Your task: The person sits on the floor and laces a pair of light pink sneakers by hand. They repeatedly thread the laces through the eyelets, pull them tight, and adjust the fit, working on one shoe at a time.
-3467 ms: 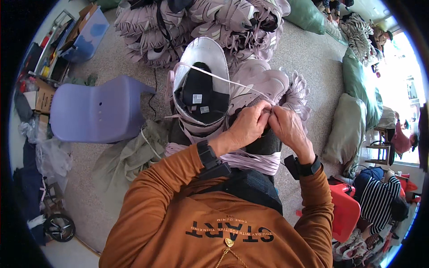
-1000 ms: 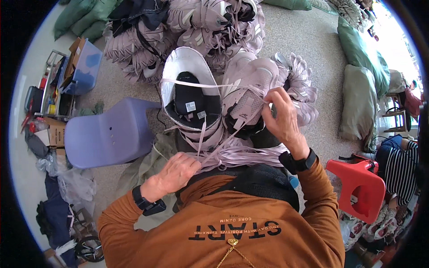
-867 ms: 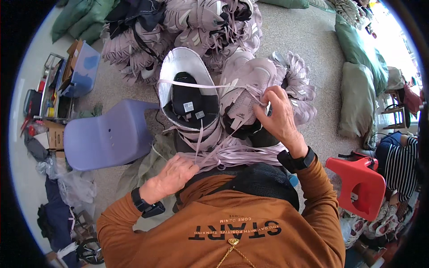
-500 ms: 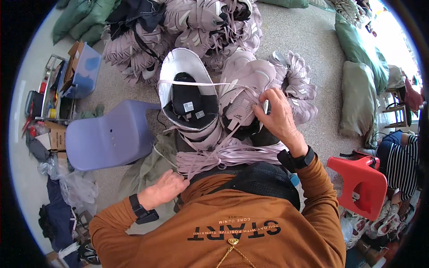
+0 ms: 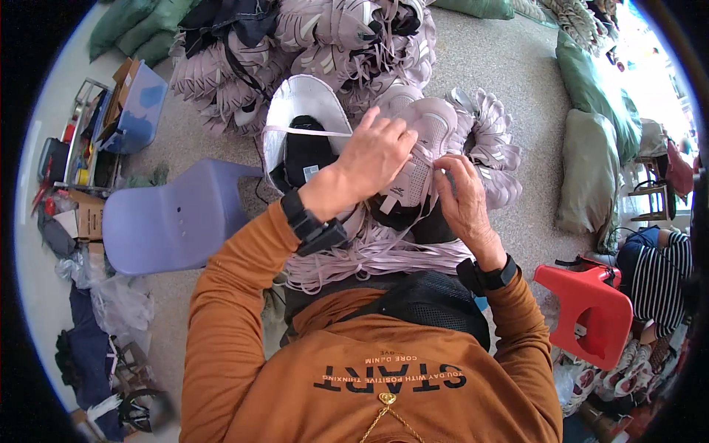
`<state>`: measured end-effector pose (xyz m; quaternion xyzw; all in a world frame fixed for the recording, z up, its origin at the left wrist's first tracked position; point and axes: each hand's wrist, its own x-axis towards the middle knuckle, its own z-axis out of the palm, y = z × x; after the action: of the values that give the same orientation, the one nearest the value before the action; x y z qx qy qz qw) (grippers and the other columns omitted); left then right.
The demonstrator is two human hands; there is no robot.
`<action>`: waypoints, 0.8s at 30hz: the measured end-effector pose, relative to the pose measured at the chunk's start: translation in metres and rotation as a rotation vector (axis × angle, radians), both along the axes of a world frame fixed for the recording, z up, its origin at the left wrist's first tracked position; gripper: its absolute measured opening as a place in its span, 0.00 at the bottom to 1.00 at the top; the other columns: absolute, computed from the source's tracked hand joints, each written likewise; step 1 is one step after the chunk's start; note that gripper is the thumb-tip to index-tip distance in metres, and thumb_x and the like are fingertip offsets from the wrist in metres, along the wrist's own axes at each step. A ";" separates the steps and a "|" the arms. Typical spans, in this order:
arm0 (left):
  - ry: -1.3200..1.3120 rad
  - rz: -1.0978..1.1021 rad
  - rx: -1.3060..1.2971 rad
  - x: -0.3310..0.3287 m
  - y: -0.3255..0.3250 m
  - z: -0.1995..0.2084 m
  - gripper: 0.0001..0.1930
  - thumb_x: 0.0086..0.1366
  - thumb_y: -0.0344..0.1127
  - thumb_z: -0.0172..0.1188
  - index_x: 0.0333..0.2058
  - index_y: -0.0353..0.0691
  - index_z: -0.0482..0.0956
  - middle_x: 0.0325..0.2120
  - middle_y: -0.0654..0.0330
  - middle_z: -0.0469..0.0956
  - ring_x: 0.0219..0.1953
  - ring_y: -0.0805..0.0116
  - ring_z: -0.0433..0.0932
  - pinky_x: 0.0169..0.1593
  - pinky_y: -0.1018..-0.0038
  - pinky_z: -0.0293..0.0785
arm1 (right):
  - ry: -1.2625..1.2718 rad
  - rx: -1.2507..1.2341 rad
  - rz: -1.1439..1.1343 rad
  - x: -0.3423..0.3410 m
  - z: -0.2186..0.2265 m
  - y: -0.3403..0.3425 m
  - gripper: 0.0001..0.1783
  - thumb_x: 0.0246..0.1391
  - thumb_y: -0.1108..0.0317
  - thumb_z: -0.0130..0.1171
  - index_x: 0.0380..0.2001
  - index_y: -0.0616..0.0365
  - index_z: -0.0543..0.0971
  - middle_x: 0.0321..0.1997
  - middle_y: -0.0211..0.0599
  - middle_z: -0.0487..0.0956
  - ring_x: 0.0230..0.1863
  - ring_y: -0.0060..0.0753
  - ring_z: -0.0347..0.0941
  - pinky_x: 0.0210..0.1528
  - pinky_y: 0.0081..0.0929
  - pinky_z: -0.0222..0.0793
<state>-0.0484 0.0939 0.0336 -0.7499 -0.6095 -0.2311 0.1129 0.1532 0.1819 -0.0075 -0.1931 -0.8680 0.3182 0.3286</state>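
A pale pink shoe upper (image 5: pixel 408 181) lies in front of me, its perforated tongue showing. My left hand (image 5: pixel 373 156) is over its left side with the fingers bent together; whatever they hold is hidden. A pale pink shoelace (image 5: pixel 310 131) runs from the left and passes out of sight at this hand. At the upper's right edge, my right hand (image 5: pixel 464 198) pinches the lacing edge between thumb and forefinger. A white-lined, black-bottomed container-like piece (image 5: pixel 306 100) stands left of the upper. Below, a bundle of pink laces (image 5: pixel 369 258) lies across my lap.
Stacked pink shoe uppers (image 5: pixel 325 44) are heaped beyond, with another row (image 5: pixel 496 140) at the right. A purple chair (image 5: pixel 173 218) stands left, a red stool (image 5: pixel 587 306) right. Green sacks (image 5: pixel 591 88) lie far right. Someone in striped clothing (image 5: pixel 661 269) is at the right edge.
My left hand has left the lace bundle on my lap and risen to the upper's left side. The right hand has stayed by the upper's right edge, shifting slightly lower.
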 end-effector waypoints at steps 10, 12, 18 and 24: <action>0.214 -0.136 -0.148 -0.017 -0.039 0.027 0.10 0.56 0.29 0.57 0.38 0.37 0.77 0.29 0.59 0.71 0.29 0.62 0.76 0.33 0.69 0.71 | -0.021 -0.037 -0.048 -0.008 -0.003 0.001 0.14 0.52 0.72 0.64 0.39 0.61 0.73 0.39 0.46 0.74 0.44 0.53 0.72 0.47 0.43 0.68; 0.172 -0.191 -0.206 -0.019 -0.057 0.018 0.11 0.57 0.29 0.58 0.40 0.36 0.77 0.28 0.59 0.71 0.28 0.63 0.77 0.32 0.69 0.72 | -0.050 -0.036 -0.040 -0.006 -0.002 0.003 0.14 0.51 0.72 0.65 0.39 0.61 0.73 0.39 0.46 0.74 0.44 0.53 0.72 0.48 0.44 0.68; 0.156 0.001 -0.168 -0.032 -0.085 0.047 0.17 0.57 0.26 0.58 0.47 0.34 0.78 0.27 0.58 0.70 0.23 0.63 0.75 0.28 0.68 0.73 | -0.038 0.243 0.032 -0.028 0.029 0.000 0.13 0.50 0.72 0.64 0.39 0.60 0.76 0.40 0.44 0.75 0.44 0.51 0.72 0.49 0.44 0.67; -0.023 0.077 -0.101 -0.031 -0.096 0.072 0.17 0.58 0.22 0.59 0.48 0.35 0.78 0.30 0.57 0.72 0.25 0.58 0.77 0.27 0.67 0.74 | 0.105 -0.015 -0.133 -0.042 0.010 0.029 0.06 0.62 0.74 0.57 0.41 0.63 0.78 0.35 0.38 0.81 0.34 0.32 0.76 0.38 0.28 0.71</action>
<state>-0.0798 -0.0020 0.1060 -0.7280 -0.6499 -0.2042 0.0769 0.1117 0.2109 0.0026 -0.2358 -0.8325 0.3117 0.3926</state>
